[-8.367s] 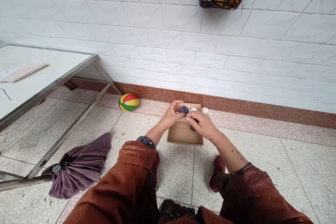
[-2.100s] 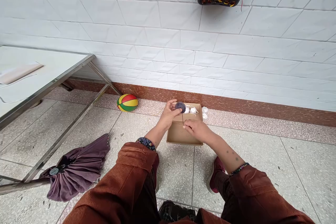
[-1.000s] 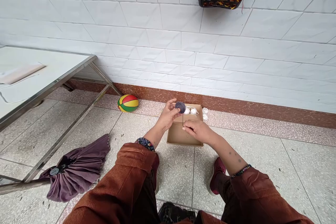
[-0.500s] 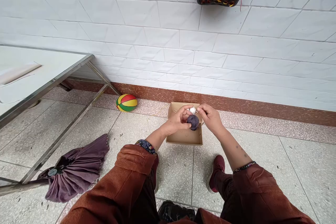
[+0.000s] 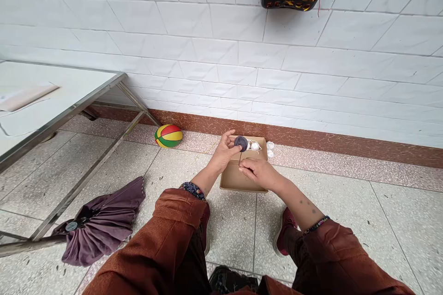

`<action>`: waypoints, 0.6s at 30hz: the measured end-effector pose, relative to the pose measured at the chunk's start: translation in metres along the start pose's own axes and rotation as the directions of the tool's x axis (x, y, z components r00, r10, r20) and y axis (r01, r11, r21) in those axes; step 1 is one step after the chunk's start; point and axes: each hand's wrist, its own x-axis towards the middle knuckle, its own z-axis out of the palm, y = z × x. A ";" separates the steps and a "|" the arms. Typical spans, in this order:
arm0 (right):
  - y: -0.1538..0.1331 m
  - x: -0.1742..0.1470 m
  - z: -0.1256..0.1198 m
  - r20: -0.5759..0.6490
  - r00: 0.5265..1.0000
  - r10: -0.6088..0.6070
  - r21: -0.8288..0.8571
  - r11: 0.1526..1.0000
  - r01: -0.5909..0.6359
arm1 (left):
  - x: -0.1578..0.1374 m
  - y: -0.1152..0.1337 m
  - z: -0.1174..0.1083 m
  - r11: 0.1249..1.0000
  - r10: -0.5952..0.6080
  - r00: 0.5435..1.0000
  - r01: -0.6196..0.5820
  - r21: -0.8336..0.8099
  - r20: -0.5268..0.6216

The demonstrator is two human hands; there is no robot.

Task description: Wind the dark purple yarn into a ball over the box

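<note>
My left hand grips a dark purple-grey ball of yarn between thumb and fingers, above a cardboard box. A single dark strand runs down from the ball to my right hand, whose thumb and forefinger pinch it. White balls of yarn with loose ends lie at the far side of the box, just right of the dark ball. The front of the box interior is bare cardboard.
Two small white round things sit on the floor right of the box. A striped ball rests by the wall, near a metal-framed table. A purple umbrella lies at the left. A black basket hangs on the wall.
My left hand has moved the dark ball left and up. My right hand has come down and left, with a strand now stretched between the hands. More white balls show.
</note>
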 end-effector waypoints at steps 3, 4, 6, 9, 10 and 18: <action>-0.012 0.000 -0.017 -0.098 0.994 -0.058 0.071 0.995 0.065 | -0.002 -0.001 0.002 0.995 -0.012 0.999 0.008 0.102 0.035; -0.014 0.000 -0.024 -0.153 0.987 -0.050 0.097 0.993 0.065 | -0.003 -0.001 0.003 0.992 -0.015 0.999 0.009 0.127 0.052; -0.014 0.000 -0.036 -0.265 0.964 -0.010 0.140 0.989 0.049 | -0.005 -0.003 0.006 0.985 -0.021 0.995 0.004 0.171 0.098; -0.007 -0.001 -0.046 -0.407 0.910 0.082 0.183 0.983 -0.007 | -0.008 -0.006 0.009 0.976 -0.045 0.977 -0.001 0.217 0.208; -0.003 -0.001 -0.047 -0.445 0.888 0.115 0.195 0.980 -0.030 | -0.009 -0.007 0.010 0.975 -0.059 0.965 0.002 0.221 0.254; 0.032 -0.001 -0.028 -0.451 0.828 0.332 0.228 0.940 -0.253 | -0.013 -0.001 0.018 0.999 -0.041 0.895 0.047 -0.003 0.444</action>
